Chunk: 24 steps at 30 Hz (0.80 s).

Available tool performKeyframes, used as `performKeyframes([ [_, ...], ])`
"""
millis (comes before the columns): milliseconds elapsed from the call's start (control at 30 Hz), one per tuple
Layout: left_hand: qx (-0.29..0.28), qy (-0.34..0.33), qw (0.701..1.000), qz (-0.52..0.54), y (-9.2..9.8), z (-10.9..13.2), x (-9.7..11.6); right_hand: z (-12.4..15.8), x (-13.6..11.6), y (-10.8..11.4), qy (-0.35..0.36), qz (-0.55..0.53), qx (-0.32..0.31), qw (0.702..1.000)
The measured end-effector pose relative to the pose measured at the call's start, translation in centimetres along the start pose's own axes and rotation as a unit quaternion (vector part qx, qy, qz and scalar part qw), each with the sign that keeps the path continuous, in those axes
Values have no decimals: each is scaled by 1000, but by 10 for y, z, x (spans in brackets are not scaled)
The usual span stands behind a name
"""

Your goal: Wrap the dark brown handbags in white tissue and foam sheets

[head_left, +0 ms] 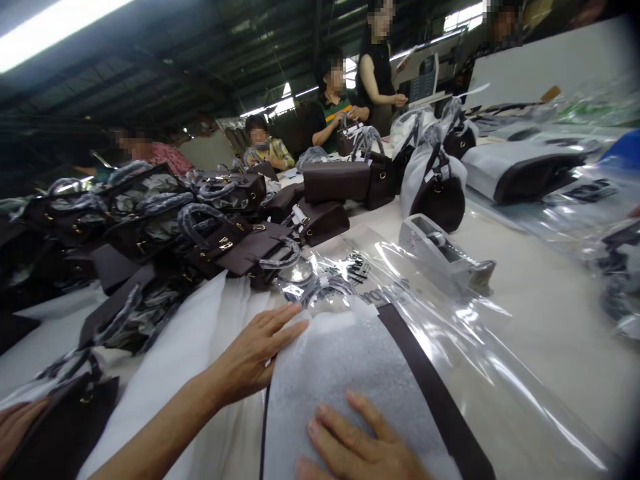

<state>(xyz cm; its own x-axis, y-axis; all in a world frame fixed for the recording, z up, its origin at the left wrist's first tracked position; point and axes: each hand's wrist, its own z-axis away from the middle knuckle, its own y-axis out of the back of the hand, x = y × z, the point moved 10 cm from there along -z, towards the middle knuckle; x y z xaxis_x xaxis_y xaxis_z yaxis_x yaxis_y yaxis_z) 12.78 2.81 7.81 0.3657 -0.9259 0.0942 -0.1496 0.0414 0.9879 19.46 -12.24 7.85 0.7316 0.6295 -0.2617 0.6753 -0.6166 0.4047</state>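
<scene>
- Dark brown handbag wrapped in white foam sheet [345, 373] lies flat on the pale surface [540, 293], partly inside a clear plastic bag [450, 347].
- Left hand [253, 353] and right hand [360, 447] both open, palms pressing the foam.
- Judged light, soft-skinned; the plastic looks slippery. Best held at the side edges.
- Open room lies right; piled dark brown handbags [165, 227] crowd the left.

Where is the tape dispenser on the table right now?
In the head view the grey tape dispenser sits right of centre on the table, on clear plastic bags, just in front of a foam-wrapped dark handbag and beyond both hands.
</scene>
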Motion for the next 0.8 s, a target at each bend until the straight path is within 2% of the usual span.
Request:
performKeyframes([
  [67, 59, 95, 993, 44, 9, 27, -1, -4, -1, 3, 9, -32, -67, 997],
  [167, 162, 237, 948, 137, 16, 84, 17, -6, 4, 3, -28, -99, -185, 977],
  [233, 178, 264, 934, 162, 9, 111, 49, -5, 8, 2, -76, -133, -231, 961],
  [300, 173, 264, 938, 144, 0, 126, 80, -3, 8, 1, -104, -152, -244, 952],
  [433, 211, 227, 949, 54, -5, 133, 117, 6, 0, -8, -93, -138, -278, 946],
  [567, 234, 178, 956, 5, -3, 128, 126, 13, -3, -12, -61, -96, -285, 952],
  [700, 241, 139, 957, 78, 0, 118, 121, 14, -7, -15, -17, -79, -281, 956],
  [800, 263, 145, 937, 176, 2, 112, 112, 15, -20, -14, 55, -75, -289, 953],
])
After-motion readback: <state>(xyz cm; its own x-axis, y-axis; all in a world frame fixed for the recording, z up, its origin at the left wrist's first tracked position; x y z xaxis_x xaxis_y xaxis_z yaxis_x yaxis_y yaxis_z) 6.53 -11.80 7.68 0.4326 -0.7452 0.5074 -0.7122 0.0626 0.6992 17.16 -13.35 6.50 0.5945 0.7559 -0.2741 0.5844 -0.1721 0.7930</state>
